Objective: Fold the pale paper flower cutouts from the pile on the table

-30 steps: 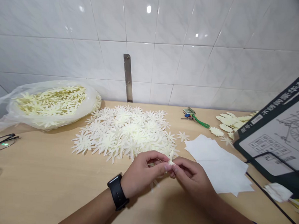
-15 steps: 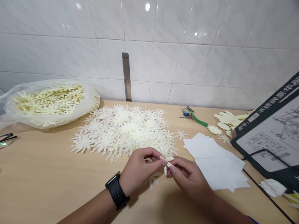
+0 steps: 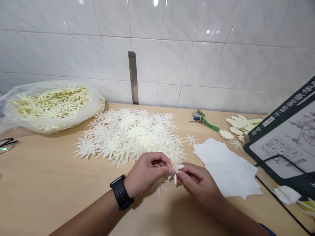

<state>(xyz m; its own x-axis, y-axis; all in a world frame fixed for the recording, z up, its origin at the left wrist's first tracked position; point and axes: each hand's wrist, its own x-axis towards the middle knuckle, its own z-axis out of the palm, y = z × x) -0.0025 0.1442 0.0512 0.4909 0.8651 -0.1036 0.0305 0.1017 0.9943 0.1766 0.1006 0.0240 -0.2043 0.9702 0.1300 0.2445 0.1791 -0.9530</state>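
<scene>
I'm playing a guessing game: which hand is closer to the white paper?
The right hand: it is beside the left edge of the white paper. The left hand is farther left, past the right hand.

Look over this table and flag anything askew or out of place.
The white sheets beside the right hand are stacked askew, their corners jutting out unevenly. The keys also look a little out of place so near the flower pile.

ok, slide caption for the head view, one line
Left hand and right hand pinch a pale flower cutout by a pile of similar cutouts, white sheets to the right.
</scene>
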